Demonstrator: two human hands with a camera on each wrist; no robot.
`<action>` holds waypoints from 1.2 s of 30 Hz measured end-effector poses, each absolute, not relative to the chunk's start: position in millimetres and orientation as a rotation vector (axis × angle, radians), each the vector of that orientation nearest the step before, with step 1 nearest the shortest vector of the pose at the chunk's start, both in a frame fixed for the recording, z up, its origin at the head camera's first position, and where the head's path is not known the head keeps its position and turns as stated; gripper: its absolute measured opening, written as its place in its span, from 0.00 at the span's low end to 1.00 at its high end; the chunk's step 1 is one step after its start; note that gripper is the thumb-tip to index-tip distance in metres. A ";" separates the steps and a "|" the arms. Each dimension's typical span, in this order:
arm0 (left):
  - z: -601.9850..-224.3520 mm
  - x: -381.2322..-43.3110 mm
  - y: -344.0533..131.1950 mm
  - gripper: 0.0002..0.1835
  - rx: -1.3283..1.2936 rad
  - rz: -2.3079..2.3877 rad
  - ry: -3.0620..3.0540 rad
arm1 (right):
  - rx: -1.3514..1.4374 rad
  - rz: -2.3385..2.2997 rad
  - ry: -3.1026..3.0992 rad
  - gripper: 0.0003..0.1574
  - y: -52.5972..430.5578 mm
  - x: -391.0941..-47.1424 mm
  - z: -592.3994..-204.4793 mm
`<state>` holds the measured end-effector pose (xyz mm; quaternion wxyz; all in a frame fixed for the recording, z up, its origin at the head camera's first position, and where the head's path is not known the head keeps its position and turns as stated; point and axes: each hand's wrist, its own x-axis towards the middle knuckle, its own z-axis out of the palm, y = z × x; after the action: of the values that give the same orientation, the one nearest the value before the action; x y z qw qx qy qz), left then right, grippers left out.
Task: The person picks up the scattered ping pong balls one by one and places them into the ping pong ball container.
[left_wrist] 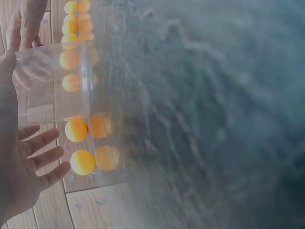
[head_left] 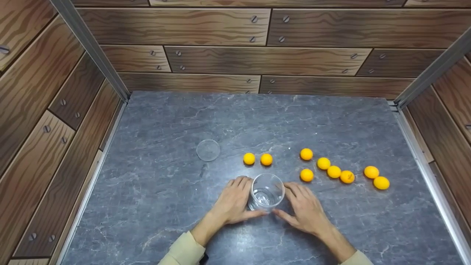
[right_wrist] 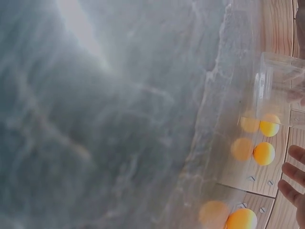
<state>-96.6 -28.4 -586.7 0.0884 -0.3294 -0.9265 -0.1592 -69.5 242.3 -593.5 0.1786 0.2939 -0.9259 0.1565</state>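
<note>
A clear round container (head_left: pixel 265 198) stands upright on the dark table, with both hands about it. My left hand (head_left: pixel 232 202) is at its left side, the thumb reaching along the near side. In the left wrist view, the fingers (left_wrist: pixel 46 155) are spread and fairly straight. My right hand (head_left: pixel 305 209) is on the right side of the container, its thumb also on the near side. Outstretched right fingers (right_wrist: pixel 291 191) show in the right wrist view. Just beyond the container sit two orange table tennis balls, one on the left (head_left: pixel 249 158) and one on the right (head_left: pixel 266 159).
Several more orange balls (head_left: pixel 334 172) lie loose to the right, one with a dark mark (head_left: pixel 347 177). A flat clear disc (head_left: pixel 208 150), like a lid, lies at the back left. Wood-patterned walls (head_left: pixel 217 59) bound the marbled grey table (head_left: pixel 165 121).
</note>
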 end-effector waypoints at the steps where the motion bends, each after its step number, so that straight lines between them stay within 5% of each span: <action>1: -587.0 -96.7 -28.1 0.49 -0.981 -0.480 -2.756 | 0.827 0.440 -2.628 0.50 243.0 -69.3 -592.6; 36: -585.7 -95.7 -26.2 0.52 -0.954 -0.435 -2.853 | 0.607 0.371 -2.616 0.59 318.1 -97.6 -566.0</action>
<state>-95.7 -26.2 -585.7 0.0510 -0.3136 -0.9374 -0.1430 -97.6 318.1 -566.0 0.2137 0.2186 -0.9427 0.1338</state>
